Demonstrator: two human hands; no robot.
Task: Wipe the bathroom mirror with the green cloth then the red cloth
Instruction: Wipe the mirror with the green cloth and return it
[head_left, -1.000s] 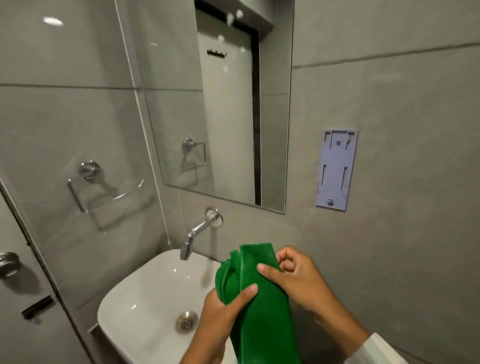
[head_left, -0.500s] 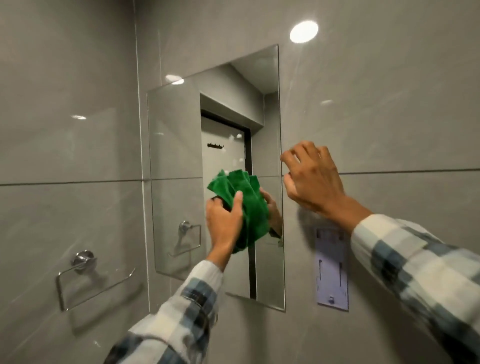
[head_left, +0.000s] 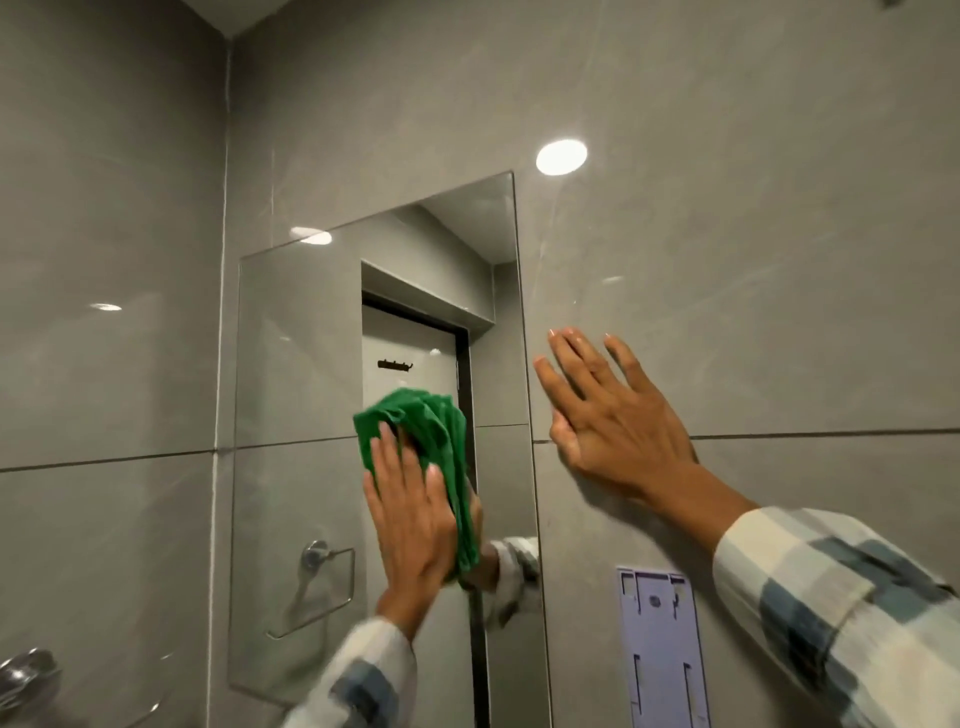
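A frameless rectangular mirror (head_left: 301, 395) hangs on the grey tiled wall. My left hand (head_left: 410, 514) presses a crumpled green cloth (head_left: 431, 431) flat against the glass near the mirror's middle right. The cloth bunches above and to the right of the fingers. My right hand (head_left: 608, 421) rests open on the wall tile just right of the mirror's edge, fingers spread and pointing up. No red cloth is in view.
A pale purple plastic wall bracket (head_left: 660, 649) is fixed below my right hand. A chrome towel ring (head_left: 26, 675) shows at the lower left corner. A ceiling light reflects on the tile (head_left: 561, 157) above the mirror.
The view has tilted upward from the sink to the mirror. My left hand has flattened the green cloth on the glass. My right hand has let go of the cloth and spread on the wall.
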